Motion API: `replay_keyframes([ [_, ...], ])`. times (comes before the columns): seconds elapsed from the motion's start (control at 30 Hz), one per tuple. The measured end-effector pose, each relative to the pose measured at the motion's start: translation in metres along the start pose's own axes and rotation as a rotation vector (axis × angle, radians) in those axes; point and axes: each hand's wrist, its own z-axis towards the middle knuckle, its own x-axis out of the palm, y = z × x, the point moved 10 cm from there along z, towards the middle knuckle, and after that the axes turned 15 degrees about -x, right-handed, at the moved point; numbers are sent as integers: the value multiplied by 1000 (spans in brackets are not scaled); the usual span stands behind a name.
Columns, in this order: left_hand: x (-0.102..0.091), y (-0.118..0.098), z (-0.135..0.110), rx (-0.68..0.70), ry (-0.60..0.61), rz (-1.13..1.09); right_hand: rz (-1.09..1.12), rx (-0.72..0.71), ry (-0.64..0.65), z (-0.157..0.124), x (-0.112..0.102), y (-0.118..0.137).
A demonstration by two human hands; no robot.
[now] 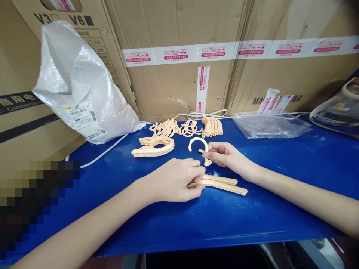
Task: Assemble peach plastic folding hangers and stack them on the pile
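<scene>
Hook (206,147) of cream colour is pinched between thumb and fingers of the right hand (226,155); the left hand (179,180), nearer and to its left, holds the left ends of 2 cream strips (224,186); beyond the left hand lies a stack of curved pieces (154,152), and farther from it, a pile of hooks (169,129).

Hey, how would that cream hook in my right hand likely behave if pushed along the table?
The cream hook is probably stiff, since its open curve stands up unsupported while pinched on one side by the right hand. It seems light, being so slim. Lying flat, it may swivel rather than roll, given its uneven C shape.
</scene>
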Motion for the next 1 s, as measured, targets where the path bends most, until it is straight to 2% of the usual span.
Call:
replay_keyframes([
  [0.23, 0, -13, -5, 80, -85, 211, 27, 12, 7, 0, -1, -2],
  [0.43, -6, -17, -6, 100, -132, 211, 39, 4, 10, -1, -1, -3],
  [0.53, -21, -8, -5, 52, -161, 27, 49, -5, 13, 0, -3, -4],
  [0.67, -39, 19, 0, -107, -179, -426, 85, 9, 21, -1, -3, -5],
  [0.8, -40, 39, 5, -227, -153, -802, 95, 44, 1, -2, -4, -5],
  [1.0, -41, 54, 7, -287, -140, -1113, 127, 56, -10, -2, -2, -5],
])
